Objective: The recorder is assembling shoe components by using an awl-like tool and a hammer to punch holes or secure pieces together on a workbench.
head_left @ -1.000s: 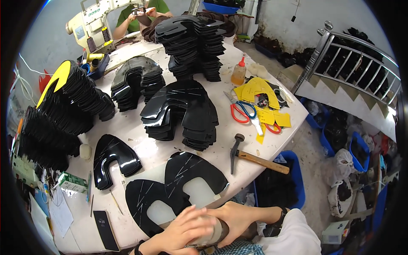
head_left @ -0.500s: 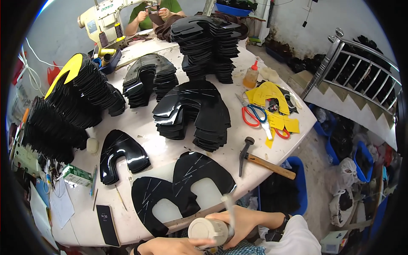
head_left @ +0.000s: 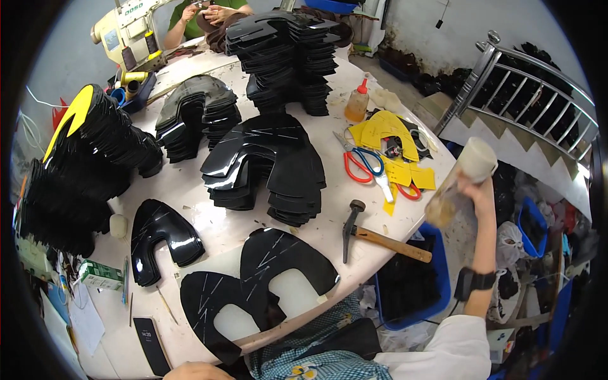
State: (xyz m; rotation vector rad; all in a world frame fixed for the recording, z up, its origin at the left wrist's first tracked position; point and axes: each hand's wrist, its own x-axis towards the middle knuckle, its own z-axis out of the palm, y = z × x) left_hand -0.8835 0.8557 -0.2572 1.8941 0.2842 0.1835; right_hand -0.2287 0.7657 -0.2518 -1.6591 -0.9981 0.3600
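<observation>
Tumbler (head_left: pixel 475 158), pale at the top, tilted and blurred, is gripped in the right hand (head_left: pixel 474 189), stretched out past the table (head_left: pixel 354 266) on the person's right. From where I stand, the left hand (head_left: pixel 197 372) is a mere sliver, and I can't tell whether it's open or closed. A dark phone (head_left: pixel 152 345) lies just beyond it, leftward; two flat black curved pieces (head_left: pixel 256 289) lie between the hands. Left of the right hand are a hammer (head_left: pixel 389 242) and scissors (head_left: pixel 353 152); a blue bin (head_left: pixel 445 272) stands nearer the person than that hand
</observation>
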